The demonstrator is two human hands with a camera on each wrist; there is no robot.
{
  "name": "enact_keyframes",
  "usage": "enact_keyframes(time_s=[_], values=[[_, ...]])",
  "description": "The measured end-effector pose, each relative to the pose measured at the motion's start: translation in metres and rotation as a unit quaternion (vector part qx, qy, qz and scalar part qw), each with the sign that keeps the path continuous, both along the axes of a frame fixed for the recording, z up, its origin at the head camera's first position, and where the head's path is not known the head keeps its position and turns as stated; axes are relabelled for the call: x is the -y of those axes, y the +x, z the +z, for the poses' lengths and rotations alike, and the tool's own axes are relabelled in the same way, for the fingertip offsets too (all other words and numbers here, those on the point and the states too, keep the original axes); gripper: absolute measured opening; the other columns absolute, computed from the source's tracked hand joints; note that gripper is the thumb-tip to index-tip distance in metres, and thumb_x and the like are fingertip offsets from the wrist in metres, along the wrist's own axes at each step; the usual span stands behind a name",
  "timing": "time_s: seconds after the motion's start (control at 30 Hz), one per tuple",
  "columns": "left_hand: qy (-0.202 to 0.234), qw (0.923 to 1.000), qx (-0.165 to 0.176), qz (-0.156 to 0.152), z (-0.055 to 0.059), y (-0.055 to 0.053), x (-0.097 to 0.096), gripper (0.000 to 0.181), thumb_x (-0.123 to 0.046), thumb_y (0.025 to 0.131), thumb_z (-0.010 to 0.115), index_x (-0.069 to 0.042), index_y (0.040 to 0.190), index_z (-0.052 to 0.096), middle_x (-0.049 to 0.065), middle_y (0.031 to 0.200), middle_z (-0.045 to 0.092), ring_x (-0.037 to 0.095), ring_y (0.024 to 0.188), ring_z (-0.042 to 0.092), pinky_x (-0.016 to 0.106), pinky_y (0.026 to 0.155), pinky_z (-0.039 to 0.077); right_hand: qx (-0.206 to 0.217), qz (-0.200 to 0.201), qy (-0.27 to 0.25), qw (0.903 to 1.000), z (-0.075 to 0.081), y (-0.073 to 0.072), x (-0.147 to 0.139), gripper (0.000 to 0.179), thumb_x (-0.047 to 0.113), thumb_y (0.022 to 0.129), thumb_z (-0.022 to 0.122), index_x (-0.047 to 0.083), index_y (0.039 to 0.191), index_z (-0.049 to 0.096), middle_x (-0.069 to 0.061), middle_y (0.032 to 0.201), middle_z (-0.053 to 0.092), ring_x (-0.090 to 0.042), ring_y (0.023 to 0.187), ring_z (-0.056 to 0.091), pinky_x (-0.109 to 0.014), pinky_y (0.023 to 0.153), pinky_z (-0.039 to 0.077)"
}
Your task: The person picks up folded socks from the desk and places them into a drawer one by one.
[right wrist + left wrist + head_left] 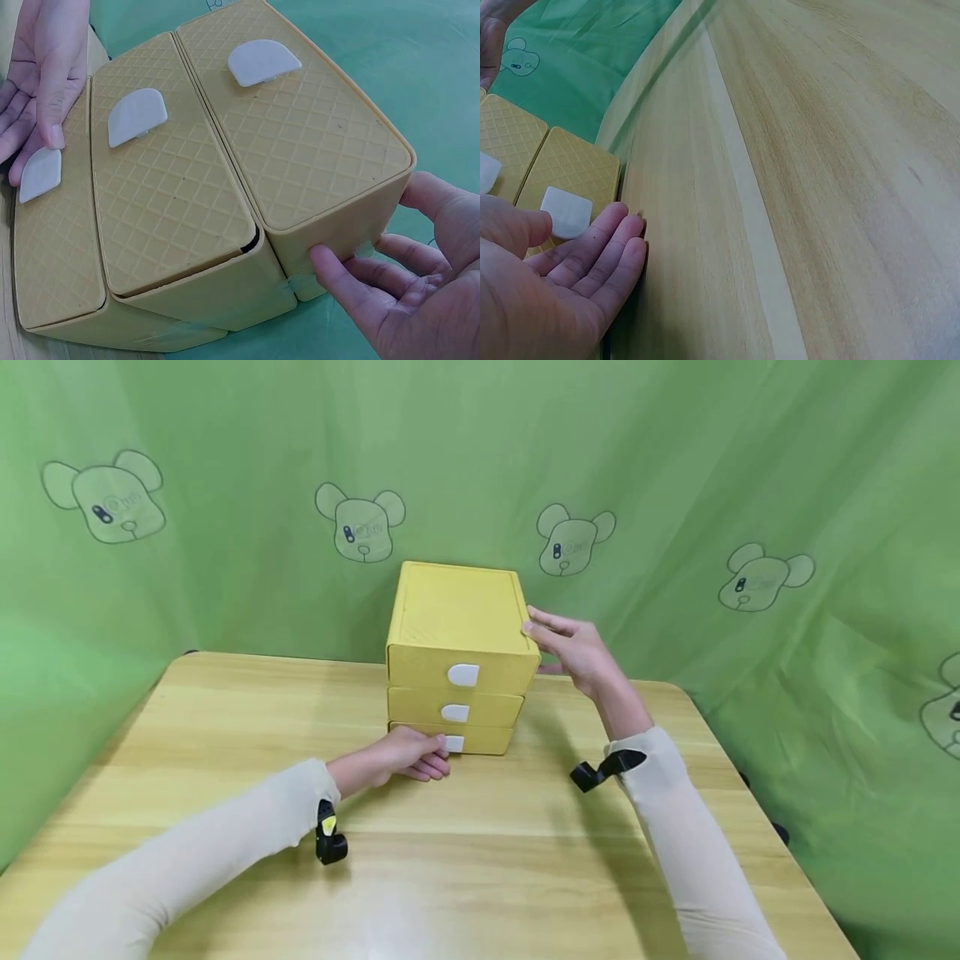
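Observation:
A yellow three-drawer box [465, 606] stands on the table, its drawers stacked and each with a white pull tab. My left hand [412, 753] is at the bottom drawer, palm turned up. Its thumb tip meets the edge of the bottom pull tab [566, 212], while the other fingers stretch out, loosely straight, below it. On the box's right side, my right hand [573, 652] rests with spread fingers against the top edge and side wall. Fingertips of this hand [420, 277] touch the side of the top section in the right wrist view. All three drawers sit in the box.
The wooden table [465, 877] extends in front of the box and to both sides. Behind it hangs a green curtain [465, 460] printed with bear heads. A black camera strap [327, 833] is on the left sleeve, and another [607, 768] on the right.

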State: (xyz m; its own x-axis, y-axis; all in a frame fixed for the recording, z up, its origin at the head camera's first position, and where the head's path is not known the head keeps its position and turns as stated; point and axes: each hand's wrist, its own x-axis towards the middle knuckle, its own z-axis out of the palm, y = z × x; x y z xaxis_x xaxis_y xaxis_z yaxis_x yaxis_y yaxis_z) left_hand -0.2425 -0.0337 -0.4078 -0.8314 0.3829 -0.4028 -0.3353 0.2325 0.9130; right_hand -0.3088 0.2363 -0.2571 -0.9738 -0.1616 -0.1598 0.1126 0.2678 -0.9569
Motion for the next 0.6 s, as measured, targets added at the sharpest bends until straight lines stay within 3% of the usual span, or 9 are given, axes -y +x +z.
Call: enact_keyframes(time_s=[0.2,0.4,0.5,0.6], values=[[-0.003,1.0,-0.006,0.0,-0.007,0.001,0.002,0.042,-0.029,0.108,0.051,0.007,0.121,0.068,0.018,0.103,0.078,0.013,0.08,0.075,0.03,0.078,0.063,0.003,0.004,0.003,1.0,-0.006,0.0,0.004,0.061,0.035,0.098,0.069,0.028,0.153,0.045,-0.006,0.166,0.034,-0.032,0.144,0.046,-0.042,0.096,0.059],[-0.017,0.9998,0.011,-0.005,-0.003,-0.003,0.001,0.04,-0.028,0.107,0.052,0.006,0.121,0.068,0.016,0.103,0.078,0.013,0.078,0.075,0.029,0.075,0.062,-0.008,-0.006,0.01,0.9999,-0.008,0.0,0.005,0.061,0.037,0.099,0.066,0.027,0.155,0.044,-0.009,0.163,0.039,-0.032,0.138,0.052,-0.034,0.092,0.06],[-0.059,0.9976,0.002,-0.035,0.004,-0.004,0.002,0.037,-0.026,0.104,0.053,0.004,0.119,0.069,0.015,0.103,0.078,0.016,0.08,0.075,0.03,0.075,0.062,-0.062,-0.024,0.029,0.9973,-0.012,0.005,0.006,0.058,0.04,0.101,0.063,0.024,0.154,0.045,-0.01,0.159,0.045,-0.029,0.135,0.055,-0.03,0.091,0.06],[-0.105,0.9904,-0.044,-0.077,0.016,0.0,0.006,0.034,-0.023,0.102,0.056,0.004,0.117,0.071,0.016,0.104,0.078,0.022,0.085,0.075,0.034,0.08,0.062,-0.169,-0.044,0.047,0.9835,-0.018,0.018,0.007,0.055,0.039,0.102,0.062,0.021,0.152,0.049,-0.01,0.153,0.053,-0.026,0.133,0.058,-0.03,0.098,0.057]])
